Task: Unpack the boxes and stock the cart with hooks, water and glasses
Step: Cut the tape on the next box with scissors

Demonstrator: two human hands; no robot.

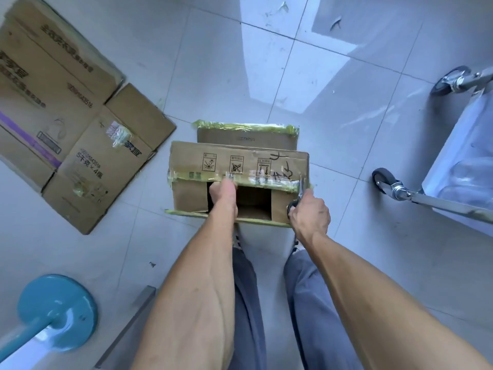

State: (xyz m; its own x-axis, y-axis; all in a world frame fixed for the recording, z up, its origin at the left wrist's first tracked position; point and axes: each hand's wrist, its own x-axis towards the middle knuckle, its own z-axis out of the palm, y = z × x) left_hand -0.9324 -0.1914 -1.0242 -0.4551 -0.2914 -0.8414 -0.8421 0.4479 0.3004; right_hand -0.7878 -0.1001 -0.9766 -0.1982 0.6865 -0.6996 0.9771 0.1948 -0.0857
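The taped box (238,180) stood on the floor at the person's feet. The left hand (223,194) gripped its top edge; the right hand (309,212) curled round scissors (298,193) at the corner tape. Cutting shallow would spare the contents, which were hidden. Only 2 wheels and an edge of the cart (458,161) showed.
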